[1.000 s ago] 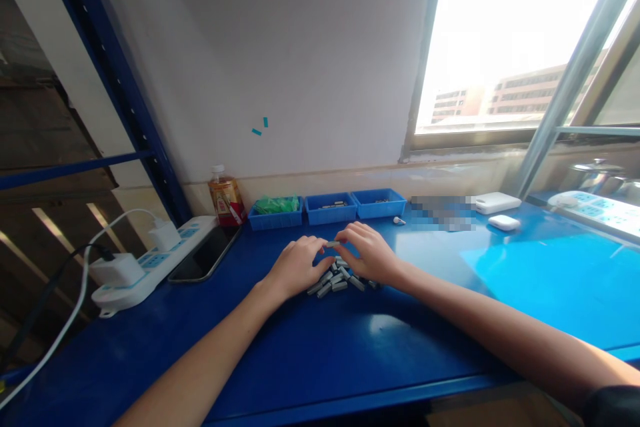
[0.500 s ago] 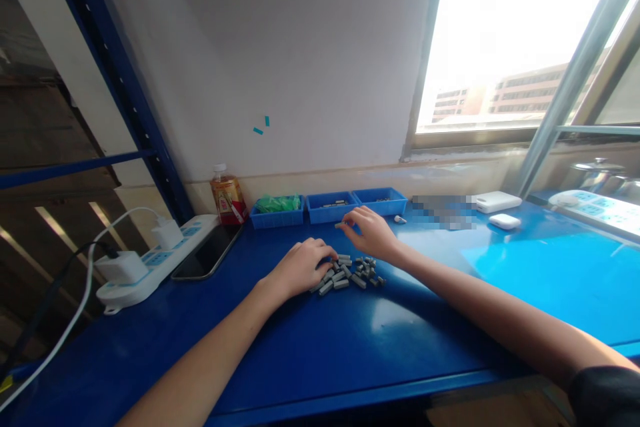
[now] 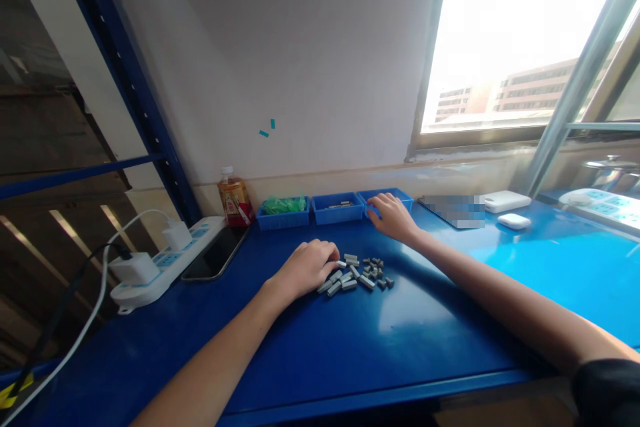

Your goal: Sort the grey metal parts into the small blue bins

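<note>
A small heap of grey cylindrical parts [image 3: 359, 275] lies on the blue bench [image 3: 350, 347]. My left hand [image 3: 309, 267] rests at the heap's left edge, fingers curled onto the parts. My right hand [image 3: 391, 213] is stretched to the back, over the rightmost of three small blue bins [image 3: 400, 197]. Its fingers are bent together at the bin's rim; what they pinch, if anything, is too small to see. The middle bin [image 3: 338, 208] holds a few grey pieces and the left bin [image 3: 283, 211] holds green ones.
A bottle of amber drink [image 3: 234, 199] stands left of the bins. Beside it lie a dark phone [image 3: 216, 253] and a white power strip [image 3: 165, 259] with chargers and cables. White cases [image 3: 508, 201] and a second strip [image 3: 600, 204] sit at the right under the window.
My right hand has left the heap and moved back and to the right, up to the rightmost bin. My left hand has stayed at the heap.
</note>
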